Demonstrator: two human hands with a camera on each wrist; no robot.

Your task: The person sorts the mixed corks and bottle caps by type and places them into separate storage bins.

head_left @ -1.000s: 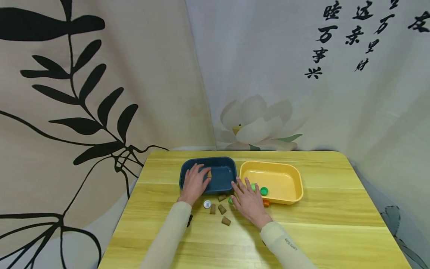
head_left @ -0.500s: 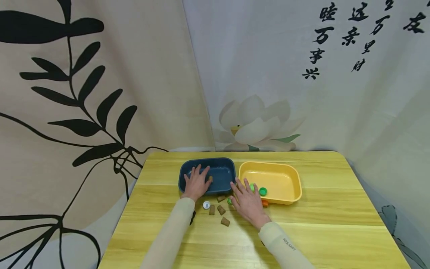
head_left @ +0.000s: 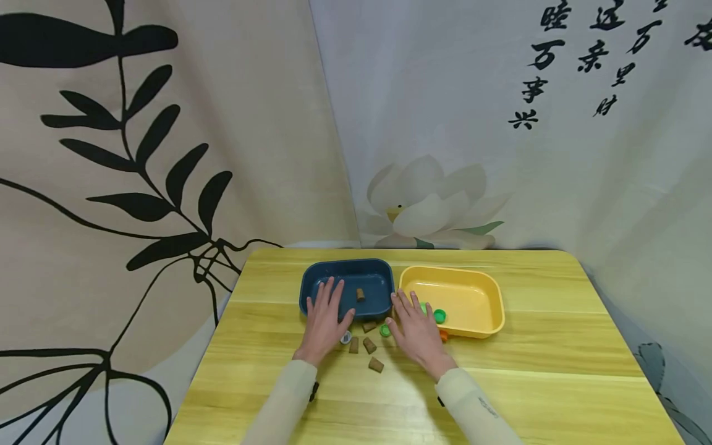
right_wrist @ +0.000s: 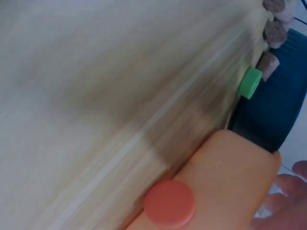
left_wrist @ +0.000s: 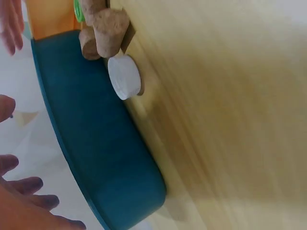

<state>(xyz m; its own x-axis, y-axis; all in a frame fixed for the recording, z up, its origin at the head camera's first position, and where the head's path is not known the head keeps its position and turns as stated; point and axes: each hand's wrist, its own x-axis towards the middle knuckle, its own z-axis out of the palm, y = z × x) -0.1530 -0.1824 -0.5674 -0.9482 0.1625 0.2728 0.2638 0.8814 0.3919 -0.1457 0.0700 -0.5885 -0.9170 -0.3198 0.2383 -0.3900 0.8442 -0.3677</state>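
My left hand (head_left: 322, 324) hovers over the near left part of the blue tray (head_left: 378, 275), fingers spread, holding nothing. A cork stopper (head_left: 360, 295) sits in that tray, to the right of the fingertips. My right hand (head_left: 418, 340) reaches over the near left corner of the yellow tray (head_left: 470, 287), fingers extended, with nothing gripped. Beside its fingers, a green cap (head_left: 439, 316) lies in the yellow tray, and another is partly hidden by the hand. In the left wrist view, a white cap (left_wrist: 124, 77) stands by the blue tray's wall, near my left thumb.
Several corks (head_left: 376, 365) lie on the table in front of the trays. Among them is a green cap (head_left: 385, 330), also near the blue tray in the right wrist view. An orange-red cap (right_wrist: 169, 203) leans against the yellow tray's near wall. A printed curtain (head_left: 267, 123) hangs behind.
My left hand has drawn back from the cork toward the blue tray's near edge, leaving the cork inside the tray. The right hand has stayed nearly in place.
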